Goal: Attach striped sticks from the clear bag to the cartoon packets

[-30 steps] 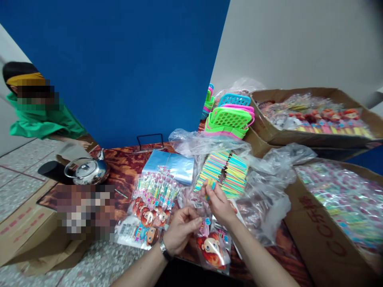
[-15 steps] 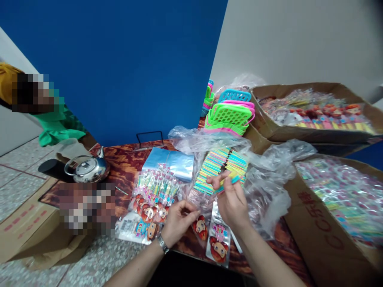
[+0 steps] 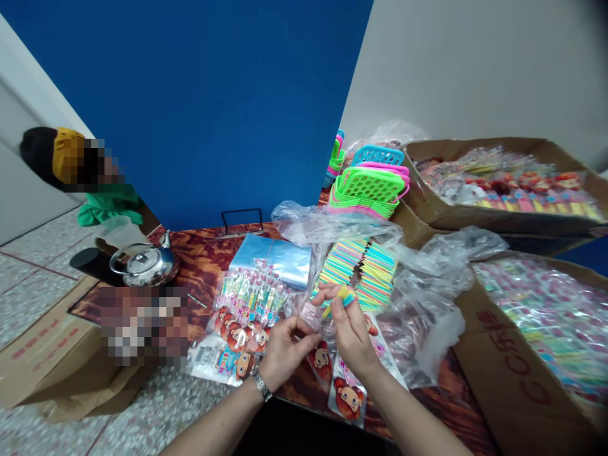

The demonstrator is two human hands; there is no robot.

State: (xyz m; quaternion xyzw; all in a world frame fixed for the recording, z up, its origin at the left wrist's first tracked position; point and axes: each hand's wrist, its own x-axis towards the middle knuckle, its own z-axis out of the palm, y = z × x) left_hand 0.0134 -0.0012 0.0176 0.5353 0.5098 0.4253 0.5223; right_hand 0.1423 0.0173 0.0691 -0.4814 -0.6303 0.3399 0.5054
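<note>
My right hand [image 3: 350,326] is closed on a few yellow and blue sticks [image 3: 346,295], just in front of a large pile of coloured sticks [image 3: 332,269] lying in clear plastic. My left hand [image 3: 289,351], with a metal watch at the wrist, pinches the top of a small clear packet [image 3: 321,362] printed with a red-haired cartoon figure. To its left lies a stack of filled packets [image 3: 247,310] on a silver pouch [image 3: 213,361]. Another printed pouch [image 3: 349,396] lies under my right forearm. Blue-tinted clear bags [image 3: 285,256] lie behind the packets.
Green, pink and blue baskets [image 3: 370,183] stand at the back. Cardboard boxes of packets [image 3: 503,367] are on the right. A metal kettle [image 3: 149,266] and a black wire stand [image 3: 242,221] are at left and back. A person [image 3: 114,196] in green is at far left.
My right hand has moved left and closer to my left hand, with the sticks in it. The view has shifted slightly. At far left the person's head has turned.
</note>
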